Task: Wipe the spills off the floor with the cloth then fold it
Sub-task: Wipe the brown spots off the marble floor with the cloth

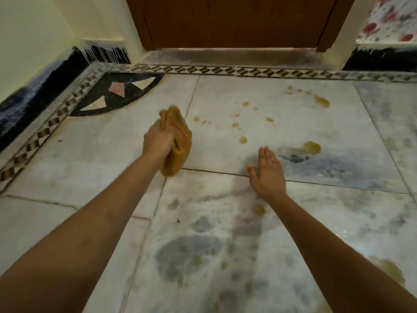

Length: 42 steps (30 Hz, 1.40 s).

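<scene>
A bunched mustard-yellow cloth (179, 141) is gripped in my left hand (158, 142), held just above the pale marble floor (90, 154). My right hand (267, 171) is flat and empty, fingers together and extended, hovering over or resting on the floor to the right of the cloth. Yellowish-brown spills dot the tiles ahead: a large patch (312, 147) right of my right hand, a blotch (321, 101) farther back, several small drops (235, 124) between, one spot (258, 209) by my right wrist, and a smear (391, 271) at the lower right.
A brown wooden door (232, 21) with a grey threshold stands straight ahead. A patterned tile border (225, 70) and a black inlaid corner piece (117, 92) edge the floor. A cream wall with a dark skirting (33, 91) runs along the left.
</scene>
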Each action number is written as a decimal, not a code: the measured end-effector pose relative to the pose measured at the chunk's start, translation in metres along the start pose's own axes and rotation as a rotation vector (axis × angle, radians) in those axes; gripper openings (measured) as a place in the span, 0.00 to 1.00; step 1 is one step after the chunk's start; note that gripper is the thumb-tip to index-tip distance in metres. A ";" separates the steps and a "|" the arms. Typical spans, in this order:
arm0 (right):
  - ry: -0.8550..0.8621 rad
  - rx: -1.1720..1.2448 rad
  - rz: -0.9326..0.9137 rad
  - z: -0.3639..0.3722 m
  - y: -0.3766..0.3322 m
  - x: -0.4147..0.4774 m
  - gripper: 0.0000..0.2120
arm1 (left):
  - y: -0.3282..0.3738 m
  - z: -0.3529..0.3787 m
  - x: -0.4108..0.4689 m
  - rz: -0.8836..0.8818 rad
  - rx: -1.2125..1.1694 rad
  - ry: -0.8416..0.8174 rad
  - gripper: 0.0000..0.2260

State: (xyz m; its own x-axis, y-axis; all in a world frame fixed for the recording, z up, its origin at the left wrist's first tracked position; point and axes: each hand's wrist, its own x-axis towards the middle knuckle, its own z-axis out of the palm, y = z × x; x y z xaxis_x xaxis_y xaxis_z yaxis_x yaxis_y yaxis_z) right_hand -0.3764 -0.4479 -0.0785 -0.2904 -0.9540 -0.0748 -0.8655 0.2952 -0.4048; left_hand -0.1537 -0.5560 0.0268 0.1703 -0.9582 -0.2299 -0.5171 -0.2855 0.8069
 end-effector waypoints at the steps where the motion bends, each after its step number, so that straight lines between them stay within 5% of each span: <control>1: 0.009 -0.029 -0.001 0.004 0.004 0.009 0.30 | 0.002 0.004 0.013 0.062 0.185 0.063 0.14; 4: 0.025 -0.106 -0.025 0.020 0.016 0.030 0.32 | -0.009 0.021 0.037 0.318 0.670 0.097 0.17; 9: 0.074 -0.180 -0.016 0.032 0.024 0.044 0.36 | -0.059 0.067 0.045 0.403 1.039 -0.188 0.32; 14: 0.088 -0.184 -0.008 0.035 0.023 0.044 0.37 | -0.079 0.079 0.064 0.511 0.931 -0.007 0.31; 19: 0.081 -0.193 0.002 0.035 0.021 0.046 0.35 | -0.049 0.106 0.129 0.246 0.840 0.067 0.25; 24: 0.072 -0.189 0.019 0.033 0.020 0.047 0.35 | 0.001 0.154 0.173 0.279 0.847 -0.090 0.26; 30: 0.060 -0.172 0.029 0.029 0.019 0.047 0.35 | -0.041 0.123 0.114 0.745 0.951 -0.287 0.28; 37: 0.071 -0.154 0.039 0.030 0.018 0.048 0.34 | 0.001 0.148 0.170 0.401 0.911 -0.191 0.25; 42: 0.082 -0.145 0.038 0.030 0.018 0.048 0.34 | 0.026 0.205 0.131 0.669 0.969 -0.346 0.25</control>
State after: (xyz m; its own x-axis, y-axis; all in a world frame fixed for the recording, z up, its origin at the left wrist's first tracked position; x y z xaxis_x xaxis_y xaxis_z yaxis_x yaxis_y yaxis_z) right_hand -0.3937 -0.4899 -0.1164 -0.3512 -0.9362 -0.0108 -0.9013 0.3412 -0.2670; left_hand -0.3168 -0.6932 -0.0942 -0.5232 -0.8335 -0.1775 -0.8522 0.5101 0.1168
